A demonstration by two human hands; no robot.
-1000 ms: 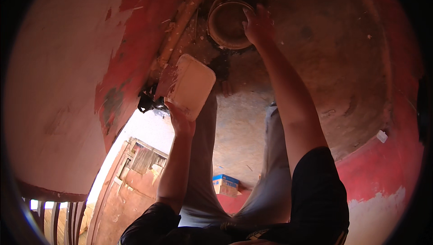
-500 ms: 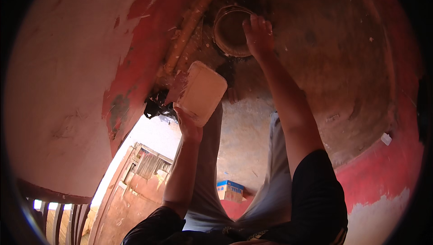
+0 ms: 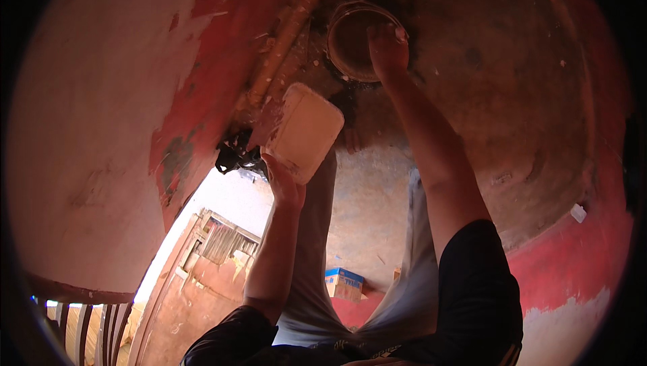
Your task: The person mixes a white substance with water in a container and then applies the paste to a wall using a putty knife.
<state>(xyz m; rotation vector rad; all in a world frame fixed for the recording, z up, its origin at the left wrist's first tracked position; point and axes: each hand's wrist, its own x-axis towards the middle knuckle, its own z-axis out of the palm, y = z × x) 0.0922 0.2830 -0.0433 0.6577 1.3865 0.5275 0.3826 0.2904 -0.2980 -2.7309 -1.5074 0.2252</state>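
Note:
My left hand (image 3: 286, 185) is closed on the near edge of a pale rectangular tray (image 3: 310, 133) with rounded corners. The tray is tilted, and reddish smears mark its left side. Ahead and to the right, my right hand (image 3: 389, 49) reaches over the right part of a round bucket (image 3: 350, 39). Its fingers are curled, and whatever they hold, if anything, is hidden from view. Inside the bucket it is dark, so I cannot make out the contents.
A wall (image 3: 101, 116) with pale and red patches rises on the left. The brown floor (image 3: 485, 103) carries pale specks. A black bag-like bundle (image 3: 236, 154) lies by the wall near my left hand. Behind my legs sits a blue-topped carton (image 3: 344, 285); a worn door (image 3: 209, 278) stands lower left.
My right hand has moved slightly down and left, further over the bucket's opening. The tray in my left hand has shifted only a little. The whole view has moved slightly.

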